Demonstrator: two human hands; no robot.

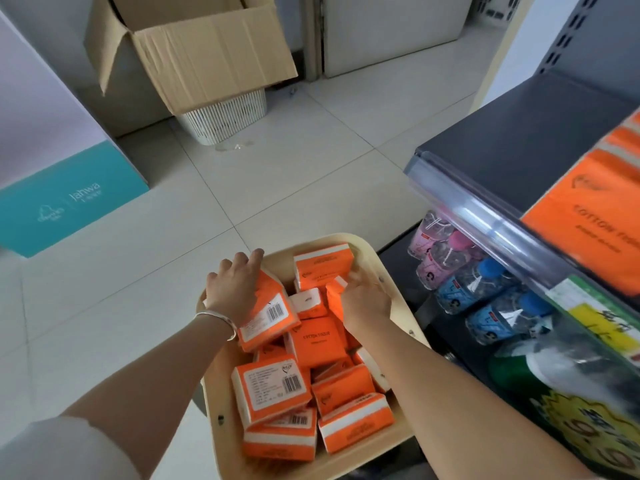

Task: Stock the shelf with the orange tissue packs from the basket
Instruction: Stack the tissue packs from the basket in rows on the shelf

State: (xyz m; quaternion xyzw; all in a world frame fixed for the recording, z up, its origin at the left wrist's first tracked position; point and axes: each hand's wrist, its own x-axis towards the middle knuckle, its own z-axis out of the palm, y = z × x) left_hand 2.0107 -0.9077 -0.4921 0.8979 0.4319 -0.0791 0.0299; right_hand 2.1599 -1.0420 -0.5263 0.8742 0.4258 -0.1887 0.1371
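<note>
Orange tissue packs (273, 386): heaped in basket (349, 238), beside shelf (512, 140).
Left hand (235, 289): curled over tilted pack (268, 315).
Right hand (367, 303): pinching upright pack (334, 294).
Advice: lift both clear, lay flat beside shelved packs (588, 209).

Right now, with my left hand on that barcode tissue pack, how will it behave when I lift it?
Probably light: the left hand grips the barcode pack alone. Likely soft and squashy: its corners look rounded. Loosely heaped neighbours, like the tilted pack the right hand pinches, could shift in the basket.
</note>
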